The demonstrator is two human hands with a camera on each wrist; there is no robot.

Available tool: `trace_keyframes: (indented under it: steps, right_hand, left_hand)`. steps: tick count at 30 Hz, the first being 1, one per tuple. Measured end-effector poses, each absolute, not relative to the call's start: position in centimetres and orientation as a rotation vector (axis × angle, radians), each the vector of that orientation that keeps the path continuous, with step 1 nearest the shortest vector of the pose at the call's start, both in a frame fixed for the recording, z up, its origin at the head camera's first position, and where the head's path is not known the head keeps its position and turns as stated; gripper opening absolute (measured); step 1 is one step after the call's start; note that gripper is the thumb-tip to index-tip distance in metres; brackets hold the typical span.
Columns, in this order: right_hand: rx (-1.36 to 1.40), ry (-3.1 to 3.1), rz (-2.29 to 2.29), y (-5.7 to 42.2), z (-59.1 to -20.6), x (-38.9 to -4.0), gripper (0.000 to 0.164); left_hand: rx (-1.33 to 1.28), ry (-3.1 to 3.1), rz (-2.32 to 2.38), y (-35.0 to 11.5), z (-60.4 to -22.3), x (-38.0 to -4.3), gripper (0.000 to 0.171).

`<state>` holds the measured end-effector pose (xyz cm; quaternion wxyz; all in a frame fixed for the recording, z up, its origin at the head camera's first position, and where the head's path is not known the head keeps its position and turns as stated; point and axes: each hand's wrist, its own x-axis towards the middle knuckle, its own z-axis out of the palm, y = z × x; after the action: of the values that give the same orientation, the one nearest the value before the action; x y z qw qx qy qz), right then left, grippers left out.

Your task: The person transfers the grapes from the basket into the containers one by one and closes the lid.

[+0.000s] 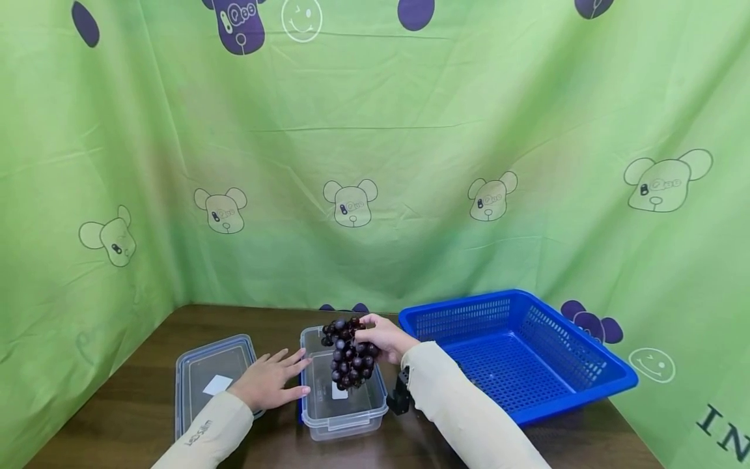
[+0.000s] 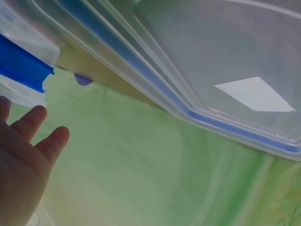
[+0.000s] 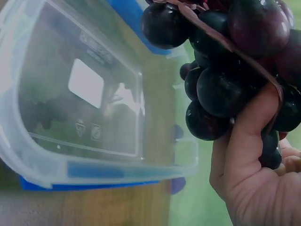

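A bunch of dark purple grapes (image 1: 351,357) hangs over a clear plastic container (image 1: 336,417), gripped by my right hand (image 1: 383,339) near its top. In the right wrist view, fingers curl round the stem among the grapes (image 3: 221,89), and the container (image 3: 80,127) lies beside them with a white label on its floor. My left hand (image 1: 271,381) spreads its fingers at the container's left side, fingertips right at the rim. Under that wrist lies a clear lid (image 1: 196,371) with a blue seal and a white label (image 2: 254,94).
A large blue plastic basket (image 1: 586,397) with perforated walls stands at the right of the brown wooden table (image 1: 111,384). Green patterned cloth (image 1: 410,254) hangs behind and at both sides. A black wrist camera (image 1: 401,392) sits on the right wrist, close to the container's right side.
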<state>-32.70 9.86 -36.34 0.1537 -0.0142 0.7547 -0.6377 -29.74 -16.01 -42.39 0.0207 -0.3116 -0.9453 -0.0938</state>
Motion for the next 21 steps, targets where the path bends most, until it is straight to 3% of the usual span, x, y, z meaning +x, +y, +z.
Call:
trace_keyframes:
  steps: [21]
  right_hand:
    - [-0.100,2.213,-1.867,7.9,-39.1,-31.6,0.038]
  left_hand:
    - [-0.959,-2.950,-0.317,-15.9,-42.4,-29.6,0.063]
